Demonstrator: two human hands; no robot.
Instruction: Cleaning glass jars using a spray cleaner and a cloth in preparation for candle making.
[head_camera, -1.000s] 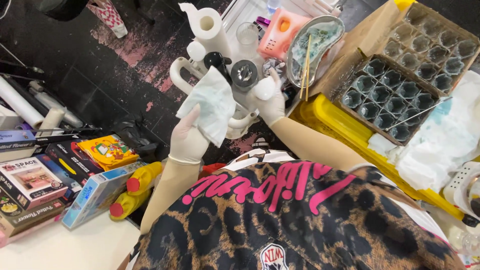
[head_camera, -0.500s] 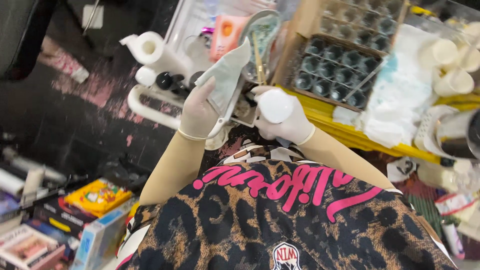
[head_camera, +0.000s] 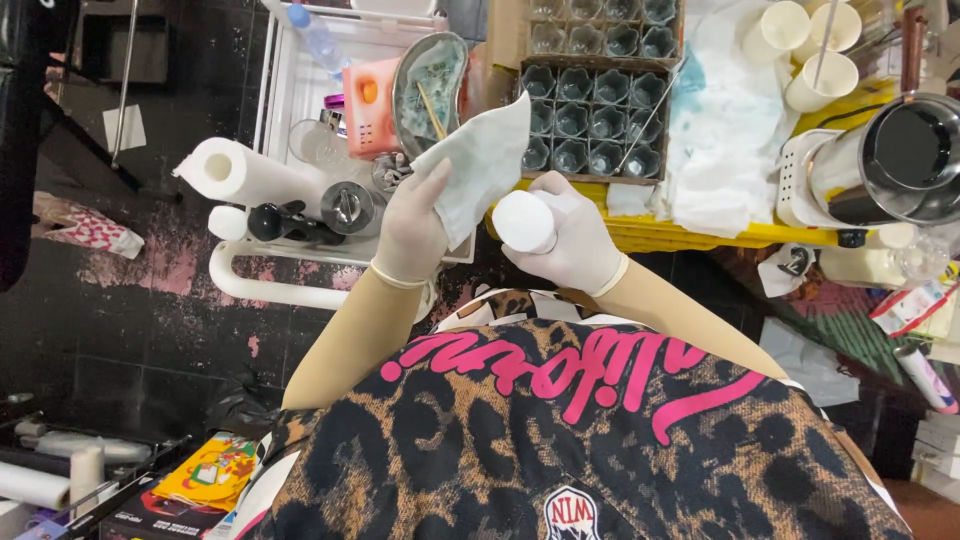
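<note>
The leopard-print garment with pink lettering (head_camera: 590, 440) fills the lower frame, from 4 to 8 o'clock. Above it, at 11 o'clock, stands the white tubular-frame trolley (head_camera: 270, 290), carrying a roll of white paper towel (head_camera: 245, 172), a black squat bottle (head_camera: 285, 222), a round metal cup (head_camera: 347, 205) and an oval metal dish (head_camera: 428, 80) that leans against an orange-pink box (head_camera: 370, 105). At 12 to 1 o'clock a cardboard tray of small dark glass jars (head_camera: 590, 110) rests on a yellow plastic crate (head_camera: 700, 235), with crumpled white cloth (head_camera: 725, 130) just beside it. At 2 to 3 o'clock sit a polished steel pot (head_camera: 895, 160) and three white paper cups (head_camera: 812, 50). Near centre, the left hand (head_camera: 412, 230), in a pale glove, has its fingers closed on the lower edge of a pale green-white paper wipe (head_camera: 485, 160), which stands upright above the thumb at 12 o'clock from the hand. The right hand (head_camera: 570, 245), also gloved, has its fingers wrapped around a white round-capped plastic bottle (head_camera: 524, 221), cap end facing the camera. The bottle lies just beside the wipe's lower right corner; whether they touch cannot be determined. Both hands are held close together, above the gap between trolley and crate.
</note>
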